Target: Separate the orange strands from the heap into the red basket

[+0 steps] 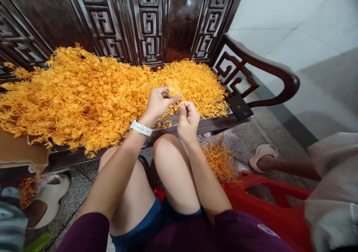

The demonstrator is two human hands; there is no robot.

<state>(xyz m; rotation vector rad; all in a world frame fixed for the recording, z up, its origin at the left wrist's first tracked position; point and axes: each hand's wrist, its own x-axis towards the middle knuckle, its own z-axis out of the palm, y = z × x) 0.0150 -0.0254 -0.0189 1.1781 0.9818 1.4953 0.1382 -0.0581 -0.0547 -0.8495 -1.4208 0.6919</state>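
Note:
A small, translucent yellow-orange flower-shaped piece [173, 87] is pinched between the thumb and fingers of my left hand [160, 102]. Just below and to the right, my right hand [188, 120] is closed, thumb against curled forefinger; whatever it grips is too small or hidden to name. Both hands are close together over the front edge of a dark wooden bench [167, 131]. Behind them, a big heap of orange plastic-looking sprigs [92, 95] covers much of the seat.
A dark flat box-like object [239, 107] lies by the bench's carved armrest [268, 71]. Torn cardboard [22, 153] is at the left. Loose orange stems [219, 160] lie on the floor near a red plastic stool [265, 207]. Other people's feet in pale clogs [263, 155] flank both sides.

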